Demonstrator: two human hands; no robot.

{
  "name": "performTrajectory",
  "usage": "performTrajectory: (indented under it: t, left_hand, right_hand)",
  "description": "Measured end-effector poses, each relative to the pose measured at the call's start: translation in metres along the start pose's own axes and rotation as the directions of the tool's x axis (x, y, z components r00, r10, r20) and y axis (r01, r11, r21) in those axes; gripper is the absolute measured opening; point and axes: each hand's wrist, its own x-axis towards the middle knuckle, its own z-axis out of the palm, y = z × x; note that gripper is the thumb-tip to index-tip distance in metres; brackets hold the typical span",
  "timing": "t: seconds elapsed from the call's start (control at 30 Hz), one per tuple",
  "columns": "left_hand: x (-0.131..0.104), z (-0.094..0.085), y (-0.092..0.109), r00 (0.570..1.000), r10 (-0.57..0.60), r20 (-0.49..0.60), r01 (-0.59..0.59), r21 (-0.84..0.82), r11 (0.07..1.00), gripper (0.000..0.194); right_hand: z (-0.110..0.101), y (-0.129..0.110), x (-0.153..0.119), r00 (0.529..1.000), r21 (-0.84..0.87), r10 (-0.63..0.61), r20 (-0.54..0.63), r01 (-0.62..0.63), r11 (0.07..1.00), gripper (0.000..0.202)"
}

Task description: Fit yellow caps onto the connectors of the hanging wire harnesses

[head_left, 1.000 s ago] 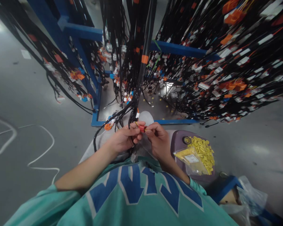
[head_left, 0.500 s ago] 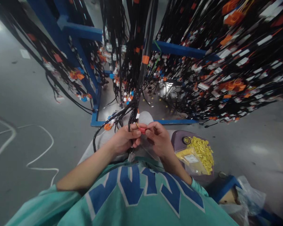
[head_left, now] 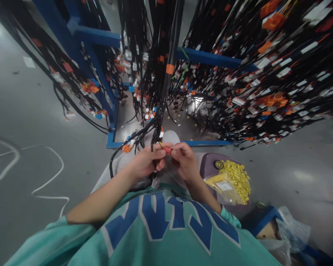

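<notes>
A small red connector (head_left: 168,150) lies between my two hands over my lap, with a thin yellow wire running into it. My left hand (head_left: 147,161) pinches its left side between thumb and fingers. The thumb and index finger of my right hand (head_left: 186,162) close on its right end; anything smaller between those fingertips is hidden. Behind my left fingers hangs a black-wrapped wire harness (head_left: 163,99), whose branches fan out over my lap. One branch ends in an orange connector (head_left: 127,148).
A blue metal frame (head_left: 211,143) stands ahead, hung with dense wire harnesses (head_left: 238,92). To my right, a purple stool-like surface (head_left: 207,162) carries yellow clips (head_left: 240,177) and a plastic bag (head_left: 223,186). A white cord (head_left: 48,183) lies on the floor at left.
Both hands stay on the red connector with nearly the same grip. My right fingers have shifted very slightly over it, and the view has moved a little.
</notes>
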Motion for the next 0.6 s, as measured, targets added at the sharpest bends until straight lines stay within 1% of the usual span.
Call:
performTrajectory:
  t: [0.07, 0.13, 0.17, 0.23, 0.3, 0.37, 0.43, 0.5, 0.57, 0.6]
  left_hand:
    - [0.000, -0.002, 0.007, 1.000, -0.005, -0.017, 0.004, -0.066, 0.998, 0.029]
    - [-0.001, -0.005, 0.017, 0.999, -0.013, -0.048, 0.006, -0.139, 0.990, 0.025]
    - [-0.002, -0.007, 0.021, 0.998, -0.019, -0.058, 0.008, -0.178, 0.984, 0.024]
    - [-0.004, -0.013, 0.030, 0.998, -0.033, -0.046, 0.021, -0.236, 0.972, 0.023]
    - [-0.007, -0.019, 0.036, 0.999, -0.036, -0.011, 0.032, -0.248, 0.968, 0.022]
    - [-0.009, -0.026, 0.040, 0.999, -0.047, 0.011, 0.048, -0.221, 0.974, 0.020]
    - [-0.010, -0.033, 0.041, 0.998, -0.062, 0.004, 0.062, -0.176, 0.982, 0.016]
    - [-0.011, -0.040, 0.040, 0.997, -0.062, -0.037, 0.058, -0.100, 0.993, 0.019]
    - [-0.011, -0.047, 0.038, 0.994, -0.033, -0.104, 0.036, 0.033, 0.999, 0.026]
    - [-0.011, -0.049, 0.038, 0.990, -0.010, -0.142, 0.027, 0.118, 0.993, 0.026]
  right_hand:
    - [-0.003, 0.002, 0.003, 0.997, 0.029, 0.081, 0.005, -0.082, 0.996, 0.026]
    - [-0.009, 0.007, 0.006, 0.990, -0.010, 0.142, -0.004, -0.142, 0.990, 0.025]
    - [-0.012, 0.011, 0.009, 0.989, -0.068, 0.148, -0.020, -0.149, 0.986, 0.025]
    - [-0.018, 0.019, 0.015, 0.992, -0.251, 0.118, -0.041, -0.125, 0.960, 0.022]
    - [-0.020, 0.027, 0.020, 0.999, -0.460, 0.053, -0.006, -0.050, 0.887, 0.021]
    - [-0.018, 0.034, 0.026, 0.997, -0.612, 0.012, 0.072, 0.035, 0.790, 0.021]
    - [-0.014, 0.038, 0.031, 0.990, -0.700, 0.013, 0.141, 0.090, 0.709, 0.020]
    - [-0.010, 0.041, 0.036, 0.982, -0.752, 0.043, 0.185, 0.113, 0.650, 0.021]
    - [-0.008, 0.044, 0.039, 0.974, -0.776, 0.075, 0.214, 0.123, 0.618, 0.021]
    - [-0.008, 0.046, 0.039, 0.970, -0.779, 0.093, 0.226, 0.122, 0.615, 0.020]
